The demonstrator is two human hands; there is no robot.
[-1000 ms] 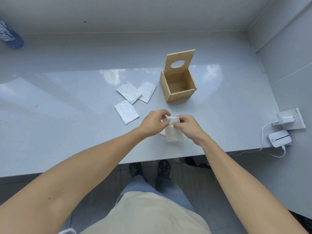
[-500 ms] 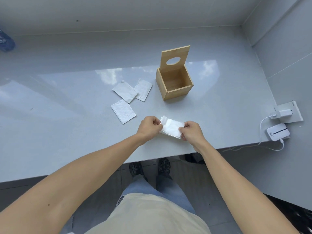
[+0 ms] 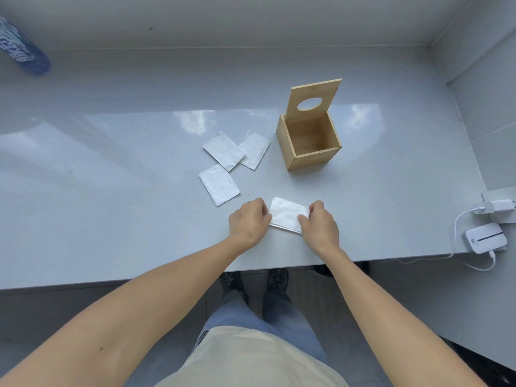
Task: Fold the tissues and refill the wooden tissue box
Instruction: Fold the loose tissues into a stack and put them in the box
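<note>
A white folded tissue [image 3: 287, 215] lies flat near the counter's front edge. My left hand [image 3: 248, 219] pinches its left end and my right hand [image 3: 319, 222] pinches its right end. Behind them stands the wooden tissue box [image 3: 290, 153], its inside bare, with its lid [image 3: 314, 100] tipped up at the back; the lid has an oval hole. Three more folded tissues lie left of the box: one [image 3: 219, 184] nearest me, one [image 3: 223, 150] behind it, and one [image 3: 254, 149] partly under that.
The glossy grey counter [image 3: 125, 191] runs to a wall at the back and right. A blue bottle [image 3: 22, 50] lies at the far left. A white charger [image 3: 498, 205] and a small white device [image 3: 485, 237] with cables sit at the right edge.
The tissue was held upright between both hands. It has been turned lengthwise and lowered flat onto the counter, my hands moving apart to its two ends.
</note>
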